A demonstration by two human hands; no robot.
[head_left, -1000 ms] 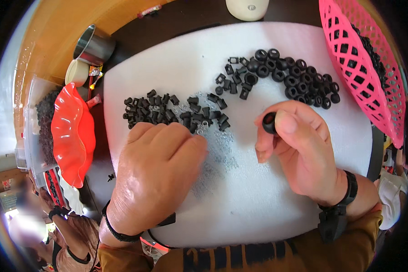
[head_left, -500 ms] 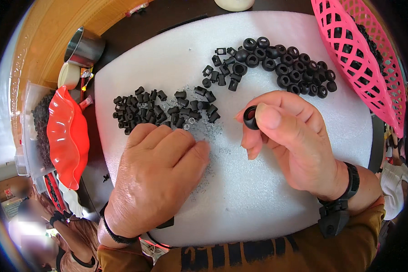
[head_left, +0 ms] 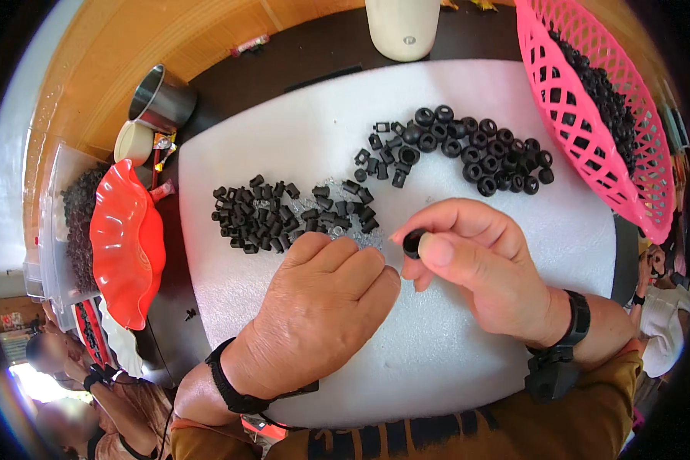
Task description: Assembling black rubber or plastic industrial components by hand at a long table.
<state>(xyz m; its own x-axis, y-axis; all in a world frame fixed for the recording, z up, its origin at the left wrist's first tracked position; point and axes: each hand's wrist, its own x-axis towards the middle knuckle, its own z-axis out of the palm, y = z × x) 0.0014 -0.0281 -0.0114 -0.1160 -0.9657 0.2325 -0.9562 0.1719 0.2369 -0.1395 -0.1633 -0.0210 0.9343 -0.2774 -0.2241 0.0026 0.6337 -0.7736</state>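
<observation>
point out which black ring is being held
The ring in the right hand, pinched between thumb and fingers; the rings clustered on the white mat lie untouched.

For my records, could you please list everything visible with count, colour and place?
Board: one, white, centre
Table: one, dark, under board
Held ring: one, black, near centre
Loose rings: many, black, board's right
Small parts: many, black, board's left and middle
Tiny bits: many, clear, mid-board
Basket: one, pink, upper right
Box: one, clear, far left
Heaped pieces: many, black, basket and box
Wavy dishes: two, red and white, left
Metal cup: one, silver, upper left
Tubs: two, cream, top, upper left
Wrappers: several, mixed, upper half
Other people: at least two, mixed clothing, lower sides
Wristbands: two, black, wrists
Left hand: one, bare, centre
Right hand: one, bare, pinching held ring
</observation>
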